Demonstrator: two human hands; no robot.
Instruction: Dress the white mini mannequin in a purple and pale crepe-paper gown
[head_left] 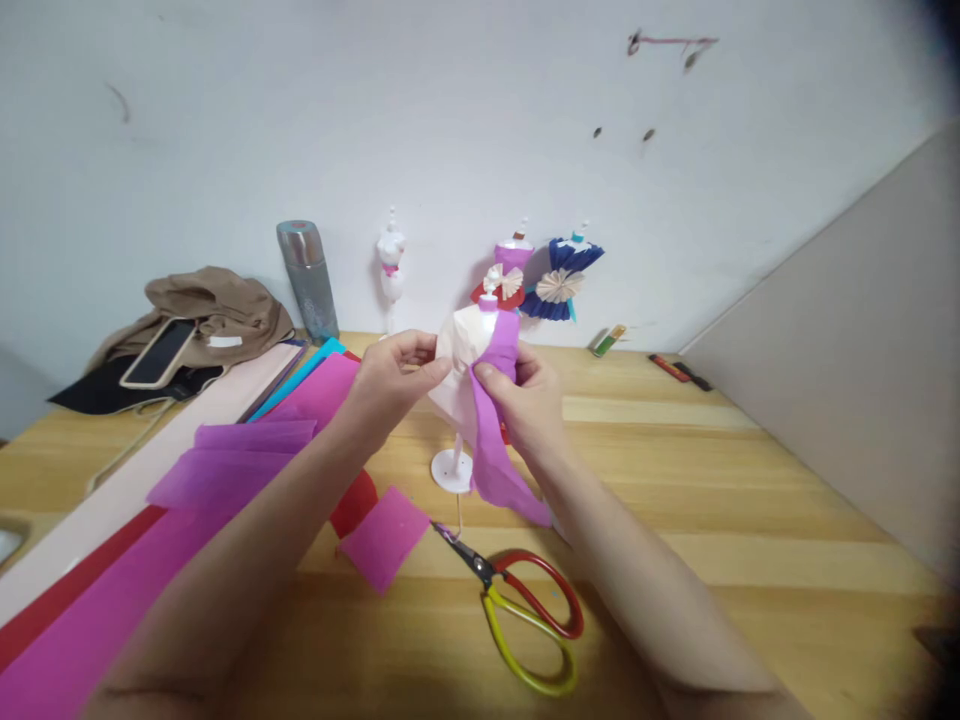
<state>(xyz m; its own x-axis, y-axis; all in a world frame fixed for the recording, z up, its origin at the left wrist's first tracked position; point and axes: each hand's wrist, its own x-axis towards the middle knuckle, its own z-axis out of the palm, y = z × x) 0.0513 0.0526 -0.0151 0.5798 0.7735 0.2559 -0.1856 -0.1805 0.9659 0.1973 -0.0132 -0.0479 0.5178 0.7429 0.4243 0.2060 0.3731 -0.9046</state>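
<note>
- To the right, we find the bare wooden table [750, 480] open from near to far, up to the grey partition [862, 350] that walls it in.
- In the middle, the left hand [394, 380] and right hand [525, 400] clasp the dress form [457, 345] and its purple strip [489, 450], barring the way across. Its round base [452, 470] stands beneath.
- Near, scissors [517, 610] lie between the forearms, just beside a pink square [384, 535].
- Paper sheets [225, 470] cover the left side.
- Far, we meet a flask [307, 280], a bag [210, 310] and dressed forms [540, 275] along the wall.
</note>
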